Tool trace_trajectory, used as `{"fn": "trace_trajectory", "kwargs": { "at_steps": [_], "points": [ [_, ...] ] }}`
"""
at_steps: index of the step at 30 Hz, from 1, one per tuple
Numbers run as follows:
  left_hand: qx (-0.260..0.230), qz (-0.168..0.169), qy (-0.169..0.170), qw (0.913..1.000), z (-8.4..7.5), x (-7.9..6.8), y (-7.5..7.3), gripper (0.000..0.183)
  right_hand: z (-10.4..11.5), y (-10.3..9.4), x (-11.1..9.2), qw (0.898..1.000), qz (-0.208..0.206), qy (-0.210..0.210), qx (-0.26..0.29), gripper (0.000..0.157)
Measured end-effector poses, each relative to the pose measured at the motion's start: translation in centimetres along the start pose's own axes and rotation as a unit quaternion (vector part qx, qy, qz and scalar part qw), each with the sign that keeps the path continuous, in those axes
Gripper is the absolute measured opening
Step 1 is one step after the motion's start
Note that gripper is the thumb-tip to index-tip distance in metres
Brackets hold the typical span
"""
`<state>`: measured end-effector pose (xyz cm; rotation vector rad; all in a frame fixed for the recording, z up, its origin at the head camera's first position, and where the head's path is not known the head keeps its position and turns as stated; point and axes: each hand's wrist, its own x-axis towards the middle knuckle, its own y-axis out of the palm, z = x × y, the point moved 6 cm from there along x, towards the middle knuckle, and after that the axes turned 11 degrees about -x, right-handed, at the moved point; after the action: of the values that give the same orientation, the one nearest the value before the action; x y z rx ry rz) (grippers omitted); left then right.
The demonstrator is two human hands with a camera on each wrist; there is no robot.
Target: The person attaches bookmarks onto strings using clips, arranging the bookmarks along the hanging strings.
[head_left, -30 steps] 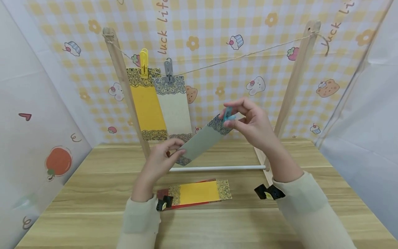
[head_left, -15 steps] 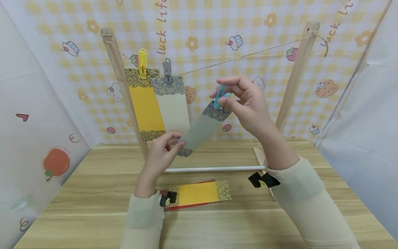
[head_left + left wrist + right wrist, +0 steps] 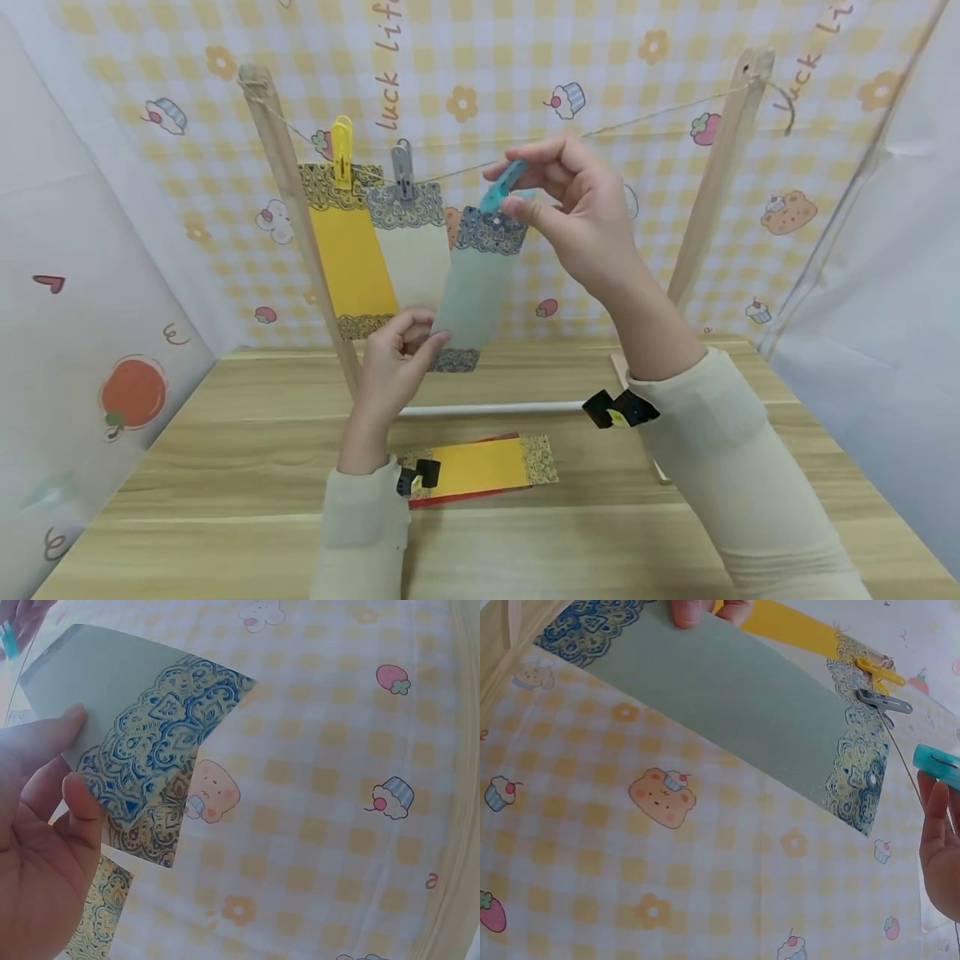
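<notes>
My left hand (image 3: 392, 367) pinches the lower left edge of a pale green card (image 3: 476, 287) with lace-patterned ends. The card stands nearly upright, bending slightly. My right hand (image 3: 596, 221) grips a teal clothespin (image 3: 501, 188) between thumb and fingers, just at the card's top edge. In the right wrist view the clothespin (image 3: 937, 765) looks apart from the card (image 3: 742, 690), beside the twine. To the left, a yellow clothespin (image 3: 342, 152) holds a yellow card (image 3: 352, 262) on the twine (image 3: 660, 112), and a grey clothespin (image 3: 402, 171) holds a cream card (image 3: 416, 267).
Two wooden posts (image 3: 273, 137) carry the twine, and a white rod (image 3: 495, 409) runs low between them. On the wooden table (image 3: 525, 550) lies another yellow card (image 3: 480, 467) over red ones. A checked cloth (image 3: 510, 50) hangs behind.
My right hand has risen and moved left with the teal clothespin, up to the twine's height. The green card has swung from slanted to nearly upright, while my left hand shifted slightly.
</notes>
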<state>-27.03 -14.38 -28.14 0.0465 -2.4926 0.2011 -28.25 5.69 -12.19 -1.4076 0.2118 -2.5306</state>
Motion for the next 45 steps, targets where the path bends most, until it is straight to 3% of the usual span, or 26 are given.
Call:
{"fn": "trace_trajectory", "kwargs": {
  "at_steps": [4,9,17,23,26,38,45],
  "points": [
    [0.010,-0.008,-0.003,0.9999,0.1,0.0,-0.1,0.016,0.1,0.0,0.6,1.000,-0.012,0.017,0.010,0.029],
    [-0.005,-0.009,-0.013,0.9999,0.2,0.0,0.0,0.017,0.2,0.1,1.5,0.999,-0.010,0.031,-0.015,0.023],
    [-0.040,-0.024,0.003,0.9989,0.1,0.2,0.2,0.017,1.3,0.5,3.1,0.993,-0.021,0.028,-0.114,0.016],
    [-0.040,-0.036,-0.011,0.9985,0.2,0.3,0.3,0.017,1.6,1.2,4.2,0.993,-0.019,0.076,-0.089,0.014],
    [-0.036,-0.038,-0.012,0.9986,0.2,0.2,0.4,0.016,1.5,1.3,4.8,0.990,-0.019,0.086,-0.109,0.014],
    [-0.035,-0.026,0.023,0.9988,-0.1,0.1,1.0,0.015,0.6,1.3,5.9,0.984,-0.017,0.129,-0.121,0.011],
    [-0.042,-0.021,0.029,0.9985,0.0,0.0,1.0,0.015,0.7,2.1,5.9,0.978,0.027,0.143,-0.150,0.005]
  ]
}}
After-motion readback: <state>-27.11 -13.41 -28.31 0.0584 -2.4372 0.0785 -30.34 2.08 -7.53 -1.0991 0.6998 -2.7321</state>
